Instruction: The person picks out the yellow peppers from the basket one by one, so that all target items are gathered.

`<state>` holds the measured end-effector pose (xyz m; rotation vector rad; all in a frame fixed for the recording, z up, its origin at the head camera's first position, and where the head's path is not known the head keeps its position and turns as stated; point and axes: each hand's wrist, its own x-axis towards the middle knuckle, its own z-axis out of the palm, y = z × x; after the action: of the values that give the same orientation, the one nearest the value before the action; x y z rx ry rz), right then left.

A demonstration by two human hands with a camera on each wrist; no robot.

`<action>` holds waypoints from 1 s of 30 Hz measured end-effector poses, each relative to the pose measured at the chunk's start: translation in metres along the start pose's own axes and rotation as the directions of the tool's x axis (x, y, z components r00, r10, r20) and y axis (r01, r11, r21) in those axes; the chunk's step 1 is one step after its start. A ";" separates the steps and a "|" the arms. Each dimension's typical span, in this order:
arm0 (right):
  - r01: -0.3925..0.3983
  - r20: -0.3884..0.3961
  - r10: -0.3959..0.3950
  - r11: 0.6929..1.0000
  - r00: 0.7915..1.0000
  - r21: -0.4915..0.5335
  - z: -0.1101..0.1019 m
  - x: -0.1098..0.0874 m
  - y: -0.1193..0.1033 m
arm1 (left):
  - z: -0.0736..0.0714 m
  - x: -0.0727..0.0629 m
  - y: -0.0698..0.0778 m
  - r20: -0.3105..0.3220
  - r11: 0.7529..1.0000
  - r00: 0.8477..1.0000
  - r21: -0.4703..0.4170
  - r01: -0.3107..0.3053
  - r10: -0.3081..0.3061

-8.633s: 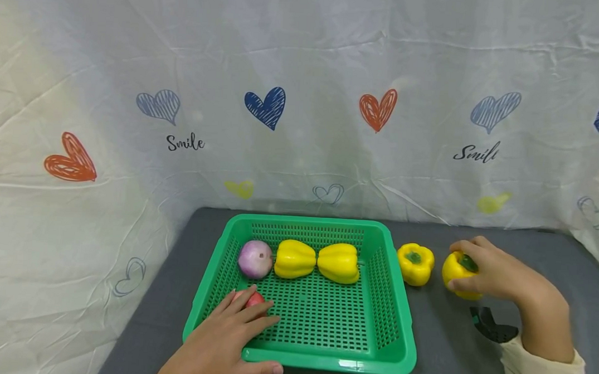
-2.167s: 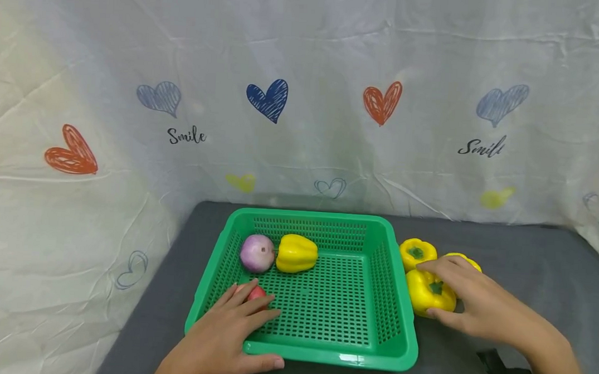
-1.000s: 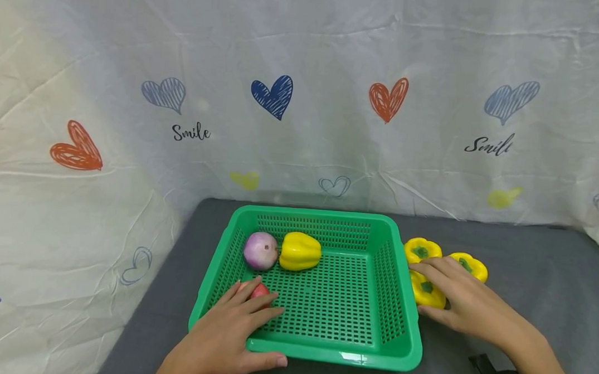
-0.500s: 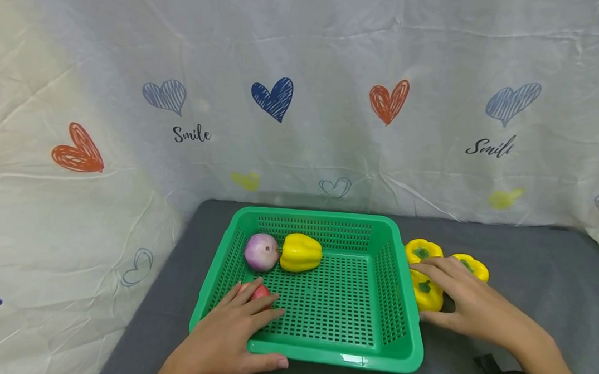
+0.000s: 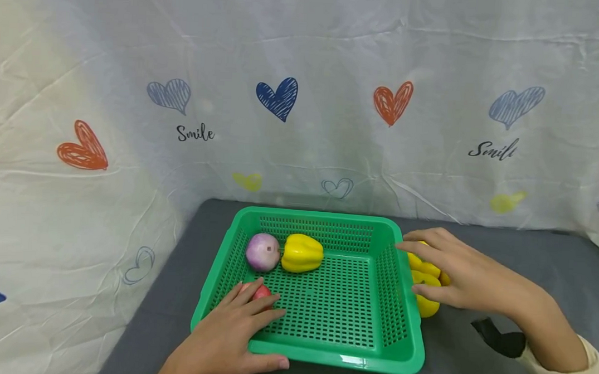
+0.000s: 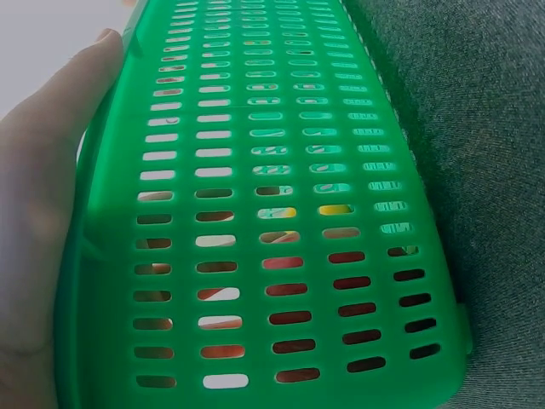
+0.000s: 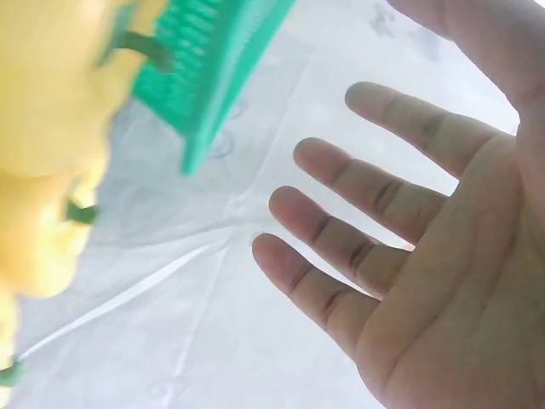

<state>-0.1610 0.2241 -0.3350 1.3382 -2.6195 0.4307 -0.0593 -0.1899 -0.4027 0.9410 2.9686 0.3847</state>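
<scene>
My left hand [image 5: 235,329] lies over the near left corner of a green plastic basket [image 5: 292,351]. Its fingers stretch across a mostly covered red round item [image 5: 262,292] inside, while the thumb points along the front rim. The left wrist view shows that hand [image 6: 51,187] at the top edge of the slotted wall. My right hand [image 5: 461,272] is spread above the yellow bell peppers [image 5: 427,304] right of the basket, partly hiding them. From below, in the right wrist view, its palm [image 7: 460,315] is bare and the fingers are apart.
A purple-and-white round vegetable [image 5: 263,252] and one yellow bell pepper [image 5: 303,253] lie at the back left in the basket. A white cloth [image 5: 335,54] printed with hearts hangs behind the dark grey table [image 5: 517,263]. A black strap [image 5: 499,336] circles my right wrist.
One yellow bell pepper has gone from the basket to the group at its right. My right hand has let go of it, risen and opened. My left hand has stayed put.
</scene>
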 end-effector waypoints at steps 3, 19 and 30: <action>0.033 0.024 -0.033 0.999 0.999 0.016 -0.005 0.015 -0.003 | 0.000 0.000 0.000 -0.011 1.000 1.000 0.010 -0.010 0.010; 0.180 0.199 -0.196 0.979 0.960 0.093 0.009 0.108 -0.025 | 0.001 0.002 -0.002 0.008 1.000 1.000 0.002 -0.008 0.008; 0.148 0.375 -0.161 0.987 0.913 0.064 0.041 0.154 -0.036 | 0.002 0.002 -0.002 0.010 1.000 1.000 0.000 -0.008 0.008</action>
<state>-0.2227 0.0729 -0.3249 1.7836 -2.7791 0.2090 -0.0619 -0.1897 -0.4048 0.9520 2.9567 0.3781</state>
